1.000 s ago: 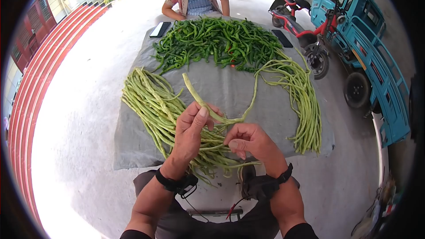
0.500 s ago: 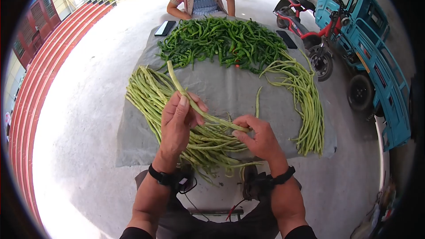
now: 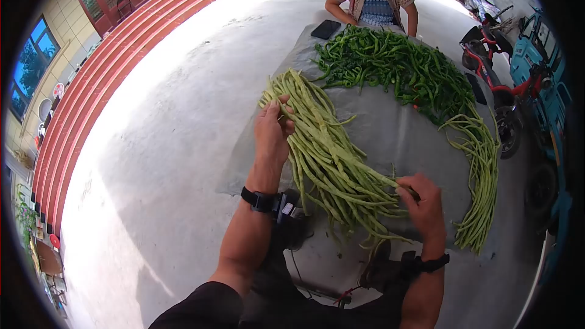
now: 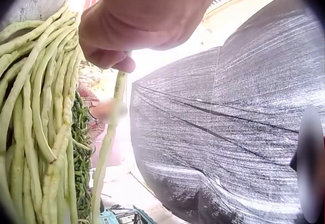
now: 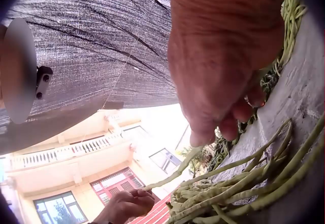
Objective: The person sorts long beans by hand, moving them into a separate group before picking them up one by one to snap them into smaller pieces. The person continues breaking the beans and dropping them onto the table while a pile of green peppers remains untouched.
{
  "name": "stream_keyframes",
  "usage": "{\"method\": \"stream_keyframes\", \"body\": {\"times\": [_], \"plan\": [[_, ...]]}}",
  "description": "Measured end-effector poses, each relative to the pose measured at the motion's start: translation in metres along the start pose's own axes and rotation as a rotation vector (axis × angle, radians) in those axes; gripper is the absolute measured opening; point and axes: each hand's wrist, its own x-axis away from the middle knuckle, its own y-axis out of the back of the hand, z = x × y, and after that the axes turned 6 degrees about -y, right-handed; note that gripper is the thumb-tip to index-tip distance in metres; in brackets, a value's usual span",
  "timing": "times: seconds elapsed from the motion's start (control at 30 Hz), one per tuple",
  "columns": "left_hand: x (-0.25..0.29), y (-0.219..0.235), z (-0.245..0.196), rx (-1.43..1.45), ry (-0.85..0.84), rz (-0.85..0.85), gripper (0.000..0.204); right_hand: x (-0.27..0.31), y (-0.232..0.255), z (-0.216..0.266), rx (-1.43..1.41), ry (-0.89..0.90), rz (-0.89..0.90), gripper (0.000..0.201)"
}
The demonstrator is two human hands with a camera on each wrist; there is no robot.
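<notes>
A pile of pale green yardlong beans (image 3: 332, 152) lies on the left part of the grey table cover. My left hand (image 3: 271, 137) pinches one end of a single long bean (image 4: 107, 145) over the pile's far left end. The other end of that bean is between the thumb and fingers of my right hand (image 3: 425, 207), by the pile's near right end. Held between both hands, the bean stretches lengthwise over the pile. In the right wrist view it runs from my right fingers to the left hand (image 5: 124, 206).
A heap of green chili peppers (image 3: 396, 67) covers the table's far side, where a person (image 3: 375, 3) sits. A second bunch of long beans (image 3: 478, 183) lies to the right. Phones (image 3: 326, 29) flank the peppers. Red steps (image 3: 131, 42) rise at left; a blue three-wheeler (image 3: 536, 55) stands at right.
The head view has swung left. My hands have moved apart, drawing the bean out from above the near middle of the table to lie along the left pile.
</notes>
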Motion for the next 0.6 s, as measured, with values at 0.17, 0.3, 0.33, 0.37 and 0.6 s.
{"method": "stream_keyframes", "body": {"times": [0.17,0.3,0.33,0.37,0.6], "plan": [[-0.026,0.028,0.007,-0.107,-0.077,-0.132,0.029,-0.002,-0.032,0.009,0.056,0.099,-0.032,0.014],[-0.045,0.052,0.016,-0.108,-0.077,-0.091,0.028,-0.001,-0.045,0.026,0.098,0.153,-0.047,0.015],[-0.050,0.056,0.017,-0.101,-0.077,-0.061,0.029,0.000,-0.047,0.027,0.113,0.171,-0.060,0.015],[-0.055,0.059,0.019,-0.093,-0.075,-0.031,0.029,0.000,-0.049,0.029,0.127,0.188,-0.073,0.015],[-0.066,0.041,0.023,-0.210,-0.133,-0.033,0.031,0.004,-0.062,0.037,0.215,0.220,-0.176,0.015]]}}
